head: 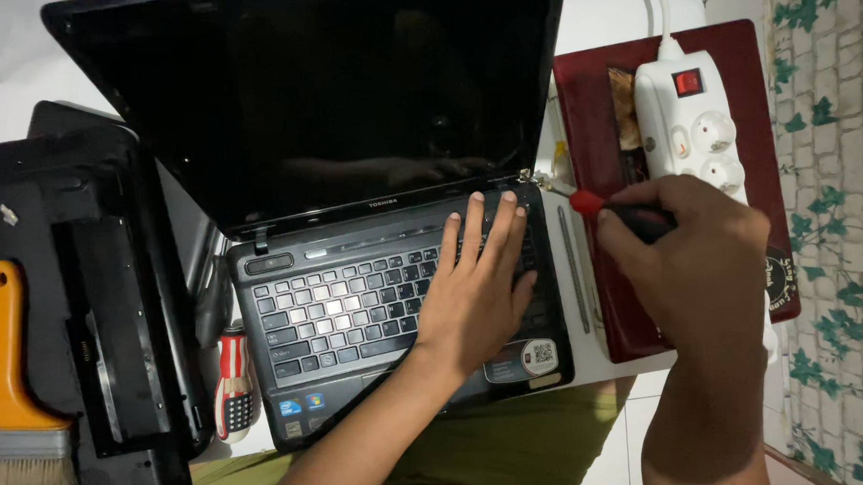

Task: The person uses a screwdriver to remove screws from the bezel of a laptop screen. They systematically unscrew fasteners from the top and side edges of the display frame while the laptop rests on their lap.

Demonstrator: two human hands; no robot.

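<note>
**Two bare hands at the right hinge of an open laptop**

The open black laptop (pixel 356 221) fills the centre of the frame, its dark screen tilted toward the upper left and its keyboard running toward the lower centre. It rests partly on a white tabletop (pixel 595 358) and partly over the person's lap, covered in olive-green cloth (pixel 520 446). At the left edge lies a second black device (pixel 95 298), closed and flat. On the right, a dark red case (pixel 589 114) lies on the tabletop and carries a white power strip (pixel 689 113) with a red switch, in the upper right of the frame.

The right hand (pixel 694 261), right of centre, is closed in a firm grip around the black handle of a red-collared screwdriver (pixel 600 208); the shaft points left, its tip at the laptop's right hinge (pixel 527 177). The left hand (pixel 473 287) lies flat and open on the right part of the keyboard, fingers spread toward the hinge, holding nothing.

In the lower left corner lies an orange-handled brush (pixel 6 381) on the black device. Just right of that device, beside the laptop's front left corner, lies a screwdriver handle with red and white stripes (pixel 235 384).
</note>
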